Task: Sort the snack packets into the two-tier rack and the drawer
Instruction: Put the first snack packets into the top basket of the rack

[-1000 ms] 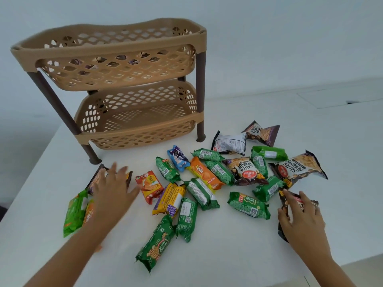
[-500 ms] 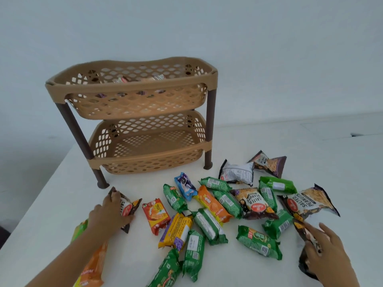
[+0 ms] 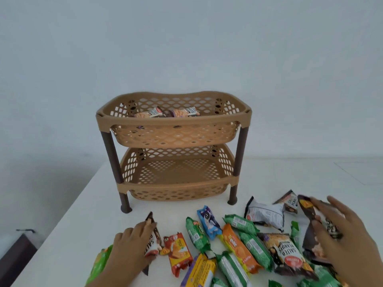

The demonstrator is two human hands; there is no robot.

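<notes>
**Two packets racked, most of the pile unsorted**

You had a peanut packet in each hand. Your left hand (image 3: 132, 245) curled its fingers round a dark salted-peanut packet (image 3: 153, 239) at the near left of the counter (image 3: 62, 235). Your right hand (image 3: 344, 245) pinched another dark peanut packet (image 3: 310, 230) at the near right. The rack (image 3: 174, 121) stood farther back, two peanut packets (image 3: 165, 112) in its top tier, lower tier bare. The biscuit packets (image 3: 238, 243) lay between your hands. No drawer was in view.
</notes>
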